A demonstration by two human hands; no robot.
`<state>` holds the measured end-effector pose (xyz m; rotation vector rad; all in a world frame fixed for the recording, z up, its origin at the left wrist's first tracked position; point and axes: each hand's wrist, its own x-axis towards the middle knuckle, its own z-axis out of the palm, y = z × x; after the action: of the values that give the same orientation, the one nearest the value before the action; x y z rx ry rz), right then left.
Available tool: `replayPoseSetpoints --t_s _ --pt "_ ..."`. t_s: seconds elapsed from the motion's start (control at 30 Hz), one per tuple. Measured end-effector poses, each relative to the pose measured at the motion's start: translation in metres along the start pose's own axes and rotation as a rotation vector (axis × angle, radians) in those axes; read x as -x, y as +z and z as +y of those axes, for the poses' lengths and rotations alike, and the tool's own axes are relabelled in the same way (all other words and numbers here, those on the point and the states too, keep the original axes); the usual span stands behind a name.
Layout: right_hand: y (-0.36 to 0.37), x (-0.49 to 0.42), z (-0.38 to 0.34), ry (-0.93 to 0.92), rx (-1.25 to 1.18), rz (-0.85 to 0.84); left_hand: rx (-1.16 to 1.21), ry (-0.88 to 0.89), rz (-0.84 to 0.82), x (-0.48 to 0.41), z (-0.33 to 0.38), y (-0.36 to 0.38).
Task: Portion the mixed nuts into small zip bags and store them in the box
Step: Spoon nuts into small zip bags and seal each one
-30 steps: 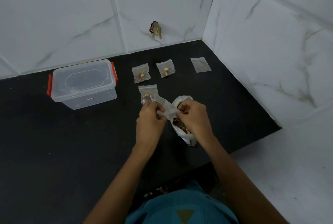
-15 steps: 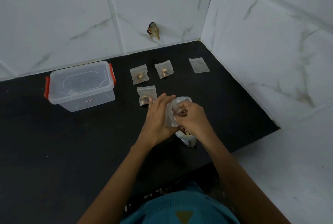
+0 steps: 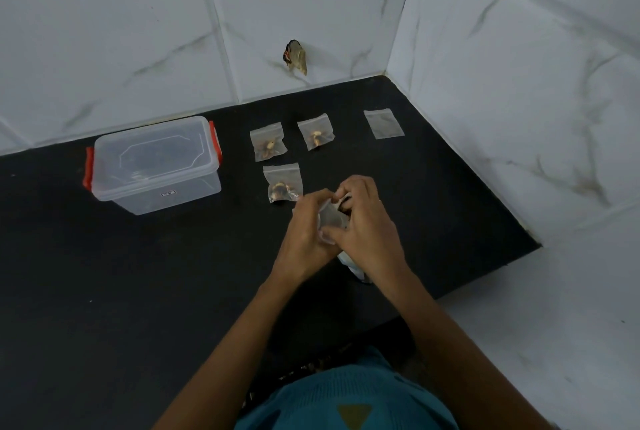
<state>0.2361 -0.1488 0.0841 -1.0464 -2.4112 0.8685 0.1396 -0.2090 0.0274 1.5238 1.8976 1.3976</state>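
Both hands meet at the middle of the black counter. My left hand (image 3: pixel 306 232) and my right hand (image 3: pixel 363 225) are closed together on a small clear zip bag (image 3: pixel 329 218). Under my right hand lies the white bag of mixed nuts (image 3: pixel 349 261), mostly hidden. Three filled zip bags lie beyond my hands: one (image 3: pixel 282 182) just past my left fingers, two more behind it (image 3: pixel 267 141) (image 3: pixel 316 132). An empty zip bag (image 3: pixel 383 123) lies at the far right. The clear box (image 3: pixel 156 163) with red latches stands shut at the left.
White marble tiles wall the counter at the back and right. A small brown scrap (image 3: pixel 297 57) sticks to the back wall. The counter's front edge (image 3: pixel 485 277) steps down at the right onto white tile.
My hands have closed in together around the small zip bag and lifted it slightly toward the filled bags. My left fingers now curl over it.
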Motion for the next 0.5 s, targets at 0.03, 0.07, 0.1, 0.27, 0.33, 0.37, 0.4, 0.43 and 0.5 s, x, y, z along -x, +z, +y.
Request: replayPoseSetpoints --t_s 0.03,0.07,0.1,0.27,0.33,0.37,0.4,0.43,0.5 --pt "-0.001 -0.001 0.000 0.011 -0.008 -0.007 0.002 -0.023 -0.011 0.001 -0.001 0.001" --pt "-0.001 -0.002 0.000 0.024 -0.030 -0.021 0.013 -0.053 -0.010 0.002 -0.002 0.001" --pt "-0.002 -0.004 0.001 0.040 -0.081 -0.032 0.030 -0.087 0.010 0.003 -0.003 0.001" --pt "-0.016 -0.009 0.016 0.212 -0.363 -0.021 0.103 -0.197 0.100 0.002 -0.006 -0.004" --pt "-0.021 -0.011 0.030 0.263 -0.335 0.005 0.123 -0.234 0.077 0.004 -0.008 -0.004" --pt "-0.022 -0.011 0.035 0.289 -0.333 0.009 0.137 -0.251 0.069 0.005 -0.009 -0.004" --pt "-0.021 -0.011 0.041 0.315 -0.325 0.005 0.151 -0.270 0.067 0.006 -0.011 -0.002" --pt "-0.020 -0.010 0.046 0.337 -0.312 0.000 0.159 -0.289 0.070 0.007 -0.013 0.000" --pt "-0.017 -0.006 0.059 0.394 -0.268 -0.013 0.154 -0.321 0.067 0.010 -0.019 0.004"
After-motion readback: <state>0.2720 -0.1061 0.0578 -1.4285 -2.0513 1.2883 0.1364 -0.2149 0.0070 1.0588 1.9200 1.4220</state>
